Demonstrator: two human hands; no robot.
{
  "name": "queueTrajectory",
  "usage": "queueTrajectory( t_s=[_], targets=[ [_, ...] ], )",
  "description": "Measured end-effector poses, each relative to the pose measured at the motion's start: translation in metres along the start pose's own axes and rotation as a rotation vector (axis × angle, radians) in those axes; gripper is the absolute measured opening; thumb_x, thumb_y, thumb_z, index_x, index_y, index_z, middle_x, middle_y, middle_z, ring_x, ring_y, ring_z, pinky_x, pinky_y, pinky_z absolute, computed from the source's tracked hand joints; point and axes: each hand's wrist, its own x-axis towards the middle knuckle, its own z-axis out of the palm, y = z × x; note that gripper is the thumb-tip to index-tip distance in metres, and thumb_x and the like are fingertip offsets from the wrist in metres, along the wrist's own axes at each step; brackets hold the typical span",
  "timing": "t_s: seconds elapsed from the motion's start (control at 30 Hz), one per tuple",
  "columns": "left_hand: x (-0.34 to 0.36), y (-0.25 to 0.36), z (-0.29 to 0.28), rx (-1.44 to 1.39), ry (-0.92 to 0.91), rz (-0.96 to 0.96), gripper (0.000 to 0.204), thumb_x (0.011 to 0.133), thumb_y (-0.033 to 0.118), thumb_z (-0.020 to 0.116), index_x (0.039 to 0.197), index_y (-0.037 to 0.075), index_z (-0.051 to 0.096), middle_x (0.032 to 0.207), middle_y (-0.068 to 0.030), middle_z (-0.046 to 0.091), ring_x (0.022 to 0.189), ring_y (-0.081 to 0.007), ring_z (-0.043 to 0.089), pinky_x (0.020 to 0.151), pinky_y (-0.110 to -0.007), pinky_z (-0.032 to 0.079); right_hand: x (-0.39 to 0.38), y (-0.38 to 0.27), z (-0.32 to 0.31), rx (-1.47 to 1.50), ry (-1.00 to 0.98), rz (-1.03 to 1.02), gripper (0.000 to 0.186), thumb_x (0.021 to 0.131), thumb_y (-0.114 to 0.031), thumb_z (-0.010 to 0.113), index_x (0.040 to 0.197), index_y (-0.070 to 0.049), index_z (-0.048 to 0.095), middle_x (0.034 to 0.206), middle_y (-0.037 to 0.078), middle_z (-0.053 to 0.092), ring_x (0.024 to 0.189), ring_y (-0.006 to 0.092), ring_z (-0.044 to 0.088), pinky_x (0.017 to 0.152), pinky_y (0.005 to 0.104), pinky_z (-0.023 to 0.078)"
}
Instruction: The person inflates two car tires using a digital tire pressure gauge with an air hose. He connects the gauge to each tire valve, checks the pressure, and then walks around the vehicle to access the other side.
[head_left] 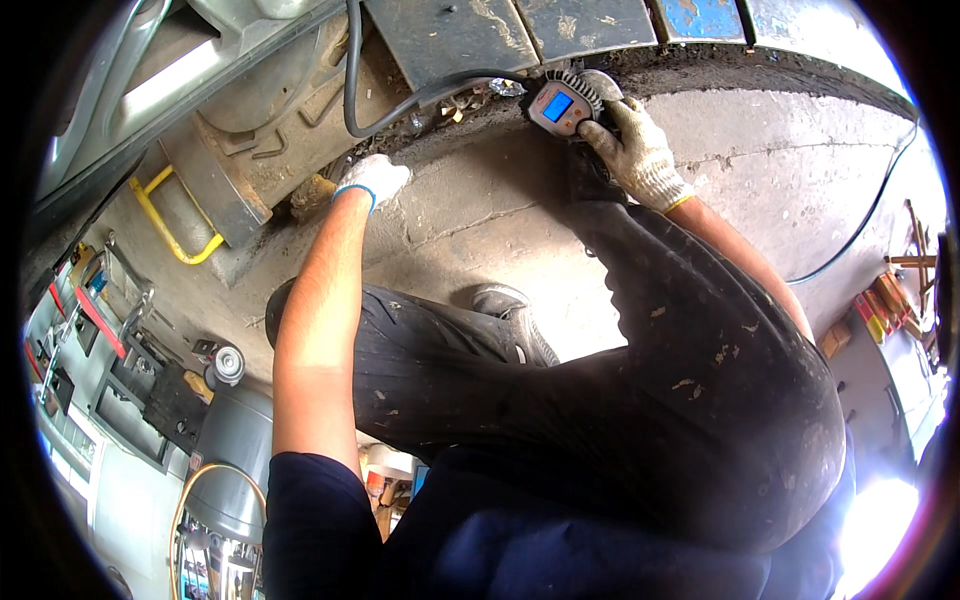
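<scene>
My right hand (640, 155), in a knitted white work glove, is closed around a digital tire inflator gauge (553, 108) with a lit blue screen and ribbed dark edge. Its thumb lies by the buttons under the screen. From the gauge a black hose (440, 90) runs left, then bends up toward the vehicle (270, 30). My left hand (374, 180), in a white glove with a blue cuff, is low over the concrete beside the metal base of a lift (215, 180). Glare and the angle hide its fingers.
A yellow bar handle (165, 235) sticks out from the lift's base. Metal plates (450, 40) line the far edge, with dirt and debris along them. A thin hose (860, 235) curves across the right. At lower left stand a grey tank (235, 455) and tool racks.
</scene>
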Motion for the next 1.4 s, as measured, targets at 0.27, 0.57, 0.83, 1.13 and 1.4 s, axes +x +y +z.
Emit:
queueTrajectory(
  t_s=[0.27, 0.57, 0.83, 1.13, 1.4],
  targets=[
    [0.004, -0.004, 0.002, 0.040, 0.045, 0.039, 0.053, 0.079, 0.039, 0.058, 0.106, -0.005, 0.069, 0.109, -0.0276, 0.067, 0.104, -0.0370, 0.066, 0.091, -0.042, 0.050, -0.001, 0.000, 0.001, -0.042, -0.002, 0.014, 0.056, 0.091, -0.030, 0.066, 0.138, -0.006, 0.049, 0.135, 0.021, 0.055, 0.124, 0.0385, 0.054, 0.103, 0.0406, 0.045],
    [0.006, -0.005, 0.004, 0.039, 0.068, 0.051, 0.050, 0.079, 0.039, 0.058, 0.101, -0.004, 0.068, 0.103, -0.0249, 0.067, 0.097, -0.0364, 0.066, 0.087, -0.043, 0.050, -0.001, 0.000, -0.003, 0.011, -0.037, 0.031, 0.058, 0.090, -0.029, 0.067, 0.140, -0.007, 0.049, 0.134, 0.023, 0.054, 0.123, 0.0402, 0.053, 0.103, 0.0419, 0.044],
    [0.001, -0.009, 0.011, 0.018, 0.190, 0.081, 0.054, 0.079, 0.039, 0.059, 0.108, -0.006, 0.068, 0.110, -0.0287, 0.067, 0.105, -0.0383, 0.066, 0.093, -0.044, 0.049, -0.026, 0.030, -0.008, -0.140, -0.175, 0.204, 0.065, 0.075, -0.020, 0.071, 0.135, -0.009, 0.048, 0.127, 0.024, 0.051, 0.118, 0.0432, 0.052, 0.101, 0.0475, 0.044],
    [-0.003, -0.006, 0.005, 0.006, 0.116, 0.052, 0.060, 0.079, 0.040, 0.060, 0.117, -0.006, 0.064, 0.122, -0.0297, 0.061, 0.116, -0.0386, 0.060, 0.099, -0.043, 0.046, -0.017, 0.013, -0.013, -0.178, -0.199, 0.453, 0.046, 0.075, -0.025, 0.070, 0.115, -0.005, 0.058, 0.109, 0.024, 0.065, 0.107, 0.0418, 0.061, 0.093, 0.0473, 0.048],
    [-0.003, -0.006, 0.007, -0.006, 0.097, 0.062, 0.063, 0.081, 0.043, 0.060, 0.122, -0.005, 0.062, 0.131, -0.0287, 0.056, 0.123, -0.0389, 0.056, 0.105, -0.043, 0.043, -0.022, 0.017, -0.009, -0.220, -0.151, 0.383, 0.044, 0.075, -0.025, 0.069, 0.113, -0.005, 0.059, 0.103, 0.024, 0.067, 0.101, 0.0418, 0.064, 0.087, 0.0474, 0.050]
  ],
)
